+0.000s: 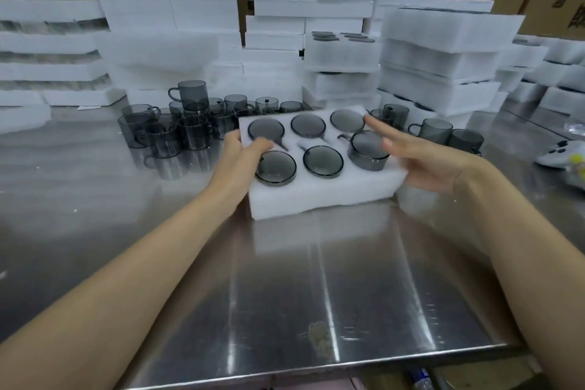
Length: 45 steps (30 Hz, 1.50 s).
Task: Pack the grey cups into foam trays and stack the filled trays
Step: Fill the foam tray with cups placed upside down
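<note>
A white foam tray (319,196) lies on the steel table (285,294) with several grey cups set upside down in its holes. The cup at the front right (367,152) stands higher than the others, only partly sunk in. My left hand (243,149) grips the tray's left edge, thumb over the top near the front left cup (275,168). My right hand (421,155) is at the tray's right side, fingers straight and spread above it, palm against the right edge.
Loose grey cups (177,133) crowd the table behind the tray on the left, more cups (437,131) on the right. Filled foam trays (440,57) are stacked at the back right, empty foam (158,54) at the back left. A white object (560,155) lies far right.
</note>
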Tool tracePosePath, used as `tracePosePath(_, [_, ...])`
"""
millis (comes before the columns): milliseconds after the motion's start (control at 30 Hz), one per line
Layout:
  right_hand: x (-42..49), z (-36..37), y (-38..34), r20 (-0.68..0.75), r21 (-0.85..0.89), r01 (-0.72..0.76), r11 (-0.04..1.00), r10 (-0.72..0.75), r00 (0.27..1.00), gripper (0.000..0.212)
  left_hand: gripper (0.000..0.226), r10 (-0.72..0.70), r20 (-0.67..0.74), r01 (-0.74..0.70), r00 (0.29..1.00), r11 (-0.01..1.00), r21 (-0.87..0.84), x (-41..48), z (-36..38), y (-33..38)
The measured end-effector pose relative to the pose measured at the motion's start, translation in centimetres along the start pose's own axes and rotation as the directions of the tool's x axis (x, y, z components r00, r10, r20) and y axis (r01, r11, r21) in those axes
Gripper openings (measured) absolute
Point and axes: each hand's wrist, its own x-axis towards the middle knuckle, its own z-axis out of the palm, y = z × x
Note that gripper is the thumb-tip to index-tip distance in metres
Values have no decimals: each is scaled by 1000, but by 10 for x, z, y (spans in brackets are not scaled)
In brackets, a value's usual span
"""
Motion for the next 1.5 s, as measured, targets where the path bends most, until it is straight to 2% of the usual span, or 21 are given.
tracePosePath(67, [-3, -1, 0, -8, -11, 82, 997, -82, 997, 78, 53, 150, 6, -150, 989, 989, 4, -1, -2, 2])
tracePosePath(167, [0, 3, 1, -30, -88, 135, 987, -138, 990, 84, 44, 253, 21, -254, 967, 966, 41, -3, -2, 1])
tracePosePath(267, [7, 8, 5, -103, -148, 90, 985, -105, 989, 85, 41, 298, 43, -301, 954, 950, 82, -4, -2, 0])
tracePosePath(367, [15, 11, 10, -176, -108, 69, 992, -88, 980, 89, 45, 300, 47, -303, 953, 948, 98, -4, -5, 1])
tracePosePath(467, [27, 18, 14, -315, -49, 15, 999, -29, 949, 114, 45, 351, 64, -357, 934, 924, 138, -5, -4, 2])
tracePosePath(500, [29, 19, 15, -328, -35, 6, 999, -17, 945, 115, 47, 397, 69, -403, 915, 899, 170, -6, -3, 1])
tracePosePath(567, [31, 19, 14, -264, -12, 38, 999, -40, 964, 88, 57, 484, 71, -486, 872, 842, 235, -7, -2, 1])
tracePosePath(633, [29, 20, 11, -263, 16, 91, 996, -84, 961, 63, 66, 512, 72, -511, 856, 816, 270, -8, 0, 1])
tracePosePath(733, [33, 26, 11, -389, -25, 219, 975, -211, 897, 53, 72, 517, 75, -515, 853, 808, 286, -6, -1, 1])
tracePosePath(800, [34, 29, 12, -411, -55, 265, 963, -264, 872, 53, 70, 529, 86, -530, 844, 798, 287, -6, -2, 2])
tracePosePath(900, [31, 23, 14, -283, -93, 255, 963, -271, 920, 51, 68, 543, 94, -545, 834, 787, 289, -6, -2, 2])
tracePosePath(1000, [26, 18, 11, -153, -154, 223, 963, -246, 957, 62, 67, 544, 104, -548, 832, 783, 293, -7, -1, 2])
tracePosePath(1100, [26, 22, 8, -148, -236, 268, 934, -307, 940, 72, 67, 537, 102, -542, 837, 789, 291, -7, -2, 1])
tracePosePath(1200, [27, 25, 8, -163, -244, 307, 920, -351, 922, 81, 70, 512, 85, -512, 855, 803, 307, -6, -2, 0])
tracePosePath(1367, [21, 21, 5, -44, -227, 344, 911, -362, 931, 77, 70, 505, 84, -507, 859, 814, 285, -4, -2, -1])
tracePosePath(1500, [23, 23, 6, -81, -242, 309, 920, -336, 938, 81, 64, 519, 85, -523, 851, 820, 233, -1, -4, -5])
